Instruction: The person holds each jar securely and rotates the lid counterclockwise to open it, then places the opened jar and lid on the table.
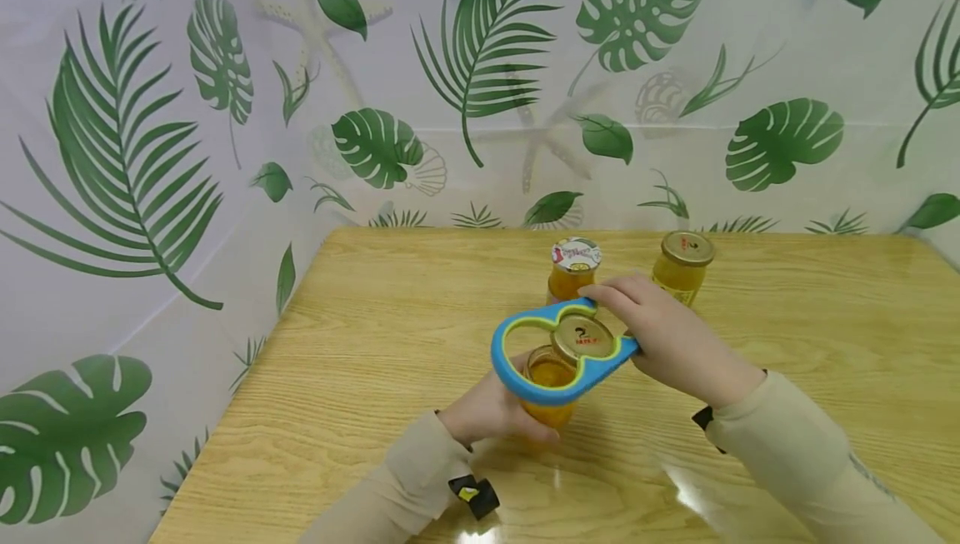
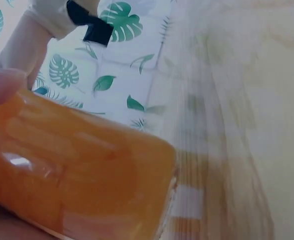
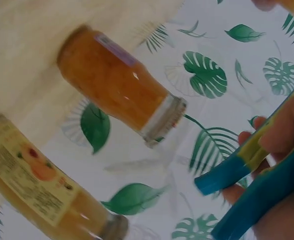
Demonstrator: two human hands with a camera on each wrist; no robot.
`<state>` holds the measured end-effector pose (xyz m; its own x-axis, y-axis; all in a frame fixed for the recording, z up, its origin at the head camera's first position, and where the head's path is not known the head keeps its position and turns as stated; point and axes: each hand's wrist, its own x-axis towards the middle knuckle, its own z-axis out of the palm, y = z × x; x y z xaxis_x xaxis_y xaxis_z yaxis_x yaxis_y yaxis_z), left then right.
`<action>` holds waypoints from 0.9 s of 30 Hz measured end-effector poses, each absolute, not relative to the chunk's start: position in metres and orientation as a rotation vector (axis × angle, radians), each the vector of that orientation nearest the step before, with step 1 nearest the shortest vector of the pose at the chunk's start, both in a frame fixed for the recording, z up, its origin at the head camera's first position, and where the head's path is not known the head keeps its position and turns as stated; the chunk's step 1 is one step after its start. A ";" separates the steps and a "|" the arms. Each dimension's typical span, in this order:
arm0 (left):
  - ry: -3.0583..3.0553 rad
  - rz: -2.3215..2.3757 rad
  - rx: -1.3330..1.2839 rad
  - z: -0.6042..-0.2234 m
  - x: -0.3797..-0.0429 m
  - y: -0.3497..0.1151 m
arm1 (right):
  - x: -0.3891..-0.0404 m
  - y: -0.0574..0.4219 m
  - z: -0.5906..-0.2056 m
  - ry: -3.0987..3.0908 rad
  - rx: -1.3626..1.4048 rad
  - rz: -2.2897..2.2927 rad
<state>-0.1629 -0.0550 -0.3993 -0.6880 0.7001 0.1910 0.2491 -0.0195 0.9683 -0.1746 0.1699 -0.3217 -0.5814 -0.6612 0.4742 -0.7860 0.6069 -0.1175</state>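
Note:
My left hand (image 1: 491, 406) grips a glass jar (image 1: 553, 412) of orange preserve, also large in the left wrist view (image 2: 87, 170). The jar's mouth is uncovered. Just above it, towards the right, a gold lid (image 1: 583, 336) sits between the scalloped inner edges of a blue jar opener (image 1: 504, 361) with yellow-green lining. My right hand (image 1: 671, 336) holds the opener by its two handle ends. In the right wrist view the handles (image 3: 236, 170) show between the fingers and palm.
Behind the opener stands an orange jar with a patterned white lid (image 1: 576, 254). To its right is a yellowish jar with a gold lid (image 1: 687, 249) and a peach label (image 3: 42, 175). Both stand on the wooden table (image 1: 405, 302), before a leaf-print backdrop (image 1: 465, 186).

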 end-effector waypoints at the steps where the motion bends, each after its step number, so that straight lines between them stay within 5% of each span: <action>1: 1.946 1.754 0.947 -0.399 -0.163 -0.055 | -0.175 0.171 -0.323 -2.516 1.109 0.475; 18: 2.363 1.871 0.373 -0.394 -0.207 -0.069 | -0.164 0.178 -0.352 -2.983 0.747 1.117; 27: 2.492 1.892 0.265 -0.393 -0.247 -0.090 | -0.151 0.159 -0.366 -3.062 0.493 1.873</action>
